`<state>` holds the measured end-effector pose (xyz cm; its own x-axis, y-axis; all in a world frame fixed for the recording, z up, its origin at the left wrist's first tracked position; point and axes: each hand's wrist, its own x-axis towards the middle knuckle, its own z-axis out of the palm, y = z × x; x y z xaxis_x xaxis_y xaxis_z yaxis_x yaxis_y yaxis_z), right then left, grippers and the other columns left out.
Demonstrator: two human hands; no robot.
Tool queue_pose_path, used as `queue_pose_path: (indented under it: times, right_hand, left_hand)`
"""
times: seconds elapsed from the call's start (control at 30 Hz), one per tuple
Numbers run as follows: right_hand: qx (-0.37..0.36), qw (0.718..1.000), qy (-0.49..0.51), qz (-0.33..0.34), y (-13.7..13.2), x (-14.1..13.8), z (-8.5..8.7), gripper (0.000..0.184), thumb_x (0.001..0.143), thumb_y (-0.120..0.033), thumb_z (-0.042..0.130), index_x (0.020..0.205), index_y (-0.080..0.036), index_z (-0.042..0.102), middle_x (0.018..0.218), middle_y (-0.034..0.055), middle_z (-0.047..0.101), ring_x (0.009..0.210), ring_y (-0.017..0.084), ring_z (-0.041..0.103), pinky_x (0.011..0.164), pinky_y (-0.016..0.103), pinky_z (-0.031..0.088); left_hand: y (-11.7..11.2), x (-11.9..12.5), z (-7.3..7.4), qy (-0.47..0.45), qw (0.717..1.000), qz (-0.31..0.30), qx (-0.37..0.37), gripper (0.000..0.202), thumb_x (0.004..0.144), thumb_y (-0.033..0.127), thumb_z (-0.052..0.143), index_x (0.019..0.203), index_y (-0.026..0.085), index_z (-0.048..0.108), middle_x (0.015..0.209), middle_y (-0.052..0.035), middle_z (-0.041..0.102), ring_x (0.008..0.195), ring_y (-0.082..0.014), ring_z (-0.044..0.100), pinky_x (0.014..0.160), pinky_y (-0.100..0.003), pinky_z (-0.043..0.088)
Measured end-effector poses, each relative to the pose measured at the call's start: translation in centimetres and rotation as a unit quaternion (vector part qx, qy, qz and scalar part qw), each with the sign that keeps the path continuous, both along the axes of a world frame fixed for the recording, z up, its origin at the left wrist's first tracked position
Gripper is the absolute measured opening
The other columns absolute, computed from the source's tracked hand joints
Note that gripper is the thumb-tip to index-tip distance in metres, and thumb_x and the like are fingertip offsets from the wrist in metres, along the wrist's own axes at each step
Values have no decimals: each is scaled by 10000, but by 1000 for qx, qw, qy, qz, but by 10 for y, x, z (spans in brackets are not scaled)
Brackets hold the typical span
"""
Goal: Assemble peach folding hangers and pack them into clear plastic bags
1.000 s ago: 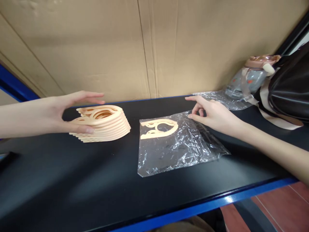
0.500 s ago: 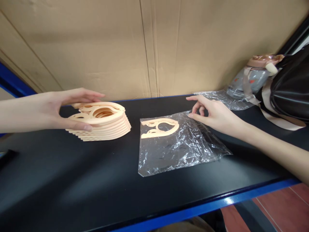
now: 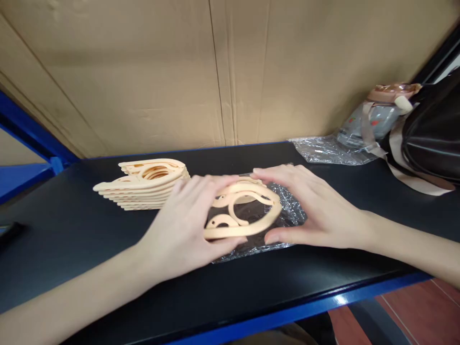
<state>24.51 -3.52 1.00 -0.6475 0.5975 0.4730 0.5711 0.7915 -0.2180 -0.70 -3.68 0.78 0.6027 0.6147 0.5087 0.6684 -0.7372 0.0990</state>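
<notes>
A peach folding hanger (image 3: 264,226), folded flat, is held by my left hand (image 3: 183,223), with the fingers over its far edge and the thumb at its near edge. My right hand (image 3: 319,208) curves around the hanger's rounded end, its thumb and fingers apart. Beneath is a clear plastic bag (image 3: 289,201), partly covered by both hands. Through the held hanger, part of another hanger (image 3: 247,198) shows at the bag. To the left stands a stack of similar hangers (image 3: 143,187), just beyond my left hand.
A second clear bag (image 3: 319,149) lies at the back right under a water bottle (image 3: 373,115) with a strap. Beside it is a black bag (image 3: 434,129). Cardboard (image 3: 143,72) rises behind the black table (image 3: 108,258), which has a blue front edge. A dark object (image 3: 10,232) sits far left.
My left hand has moved right from the stack, carrying a hanger over the clear bag. My right hand has come down and toward the hanger's rounded end.
</notes>
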Motion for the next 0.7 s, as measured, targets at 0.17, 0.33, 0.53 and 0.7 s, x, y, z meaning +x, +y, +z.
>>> queue_pose_path:
  times: [0.17,0.33,0.53,0.7]
  right_hand:
    - [21,998,-45,34,-3,-7,-4,783,839,-648,586,1480,-296,305,1430,56,534,1214,303,538,985,465,433]
    - [20,998,-53,21,-3,-8,-4,771,874,-582,580,1500,-251,277,1470,64,495,1217,278,534,977,435,441]
    - [39,995,-81,32,-3,-9,-5,731,883,-509,589,1498,-251,290,1431,66,532,1218,288,539,988,444,438]
    - [54,994,-99,-4,-2,0,5,849,839,-483,629,1534,-263,194,1369,74,583,1082,305,606,948,474,461]
  left_hand:
    - [-7,7,-14,-8,1000,-27,2,699,761,473,727,1306,231,362,1181,-78,631,1005,-287,613,841,-402,459]
    - [-7,6,-15,-2,999,-38,20,614,866,509,634,1327,214,356,1276,-115,578,1113,-298,575,893,-412,456]
    - [-6,5,-16,-5,998,-62,17,599,901,511,596,1349,203,344,1292,-122,563,1148,-283,560,931,-403,472]
    - [-4,0,-15,-17,996,-86,-16,630,927,459,566,1422,188,286,1450,-145,445,1328,-292,444,1066,-425,411]
